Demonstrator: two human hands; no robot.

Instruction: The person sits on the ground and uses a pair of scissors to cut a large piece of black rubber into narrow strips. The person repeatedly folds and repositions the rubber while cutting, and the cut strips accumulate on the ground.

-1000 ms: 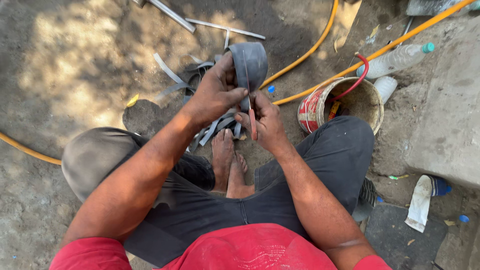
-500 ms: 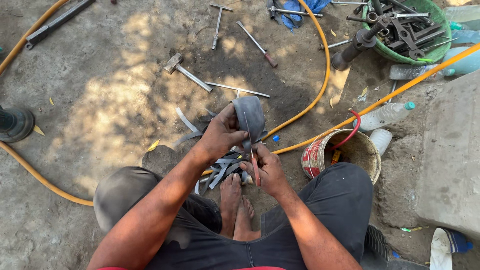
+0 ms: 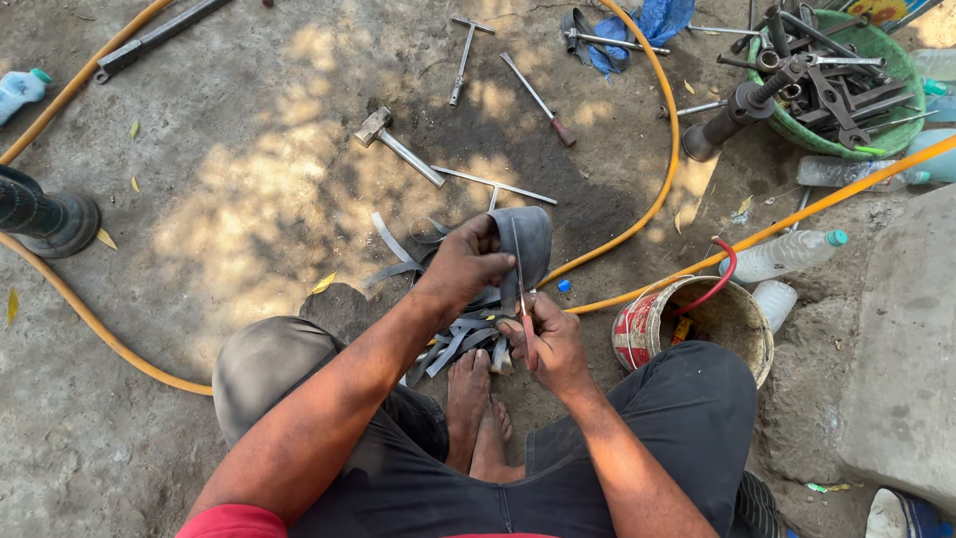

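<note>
1. The left hand (image 3: 468,264) is clenched on a folded piece of grey rubber (image 3: 528,239). The rubber stands up from the fingers, above the bare feet (image 3: 478,408).
2. The right hand (image 3: 550,339) is closed around a thin blade (image 3: 520,289). The blade rises from the fist and lies against the rubber's near face, just right of the left fingers.
3. Both hands sit close together; the right hand is directly below the rubber.
4. Cut rubber strips (image 3: 453,344) lie on the ground under the hands, touching the toes.
5. A red-and-white bucket (image 3: 687,329) stands just right of the right hand, beside the right knee.
6. A yellow hose (image 3: 667,149) curves over the ground beyond the rubber.
7. A hammer (image 3: 398,144) lies further out on the ground, well apart from the hands.
8. A green basin (image 3: 841,110) holding wrenches stands at the far right of the ground.
</note>
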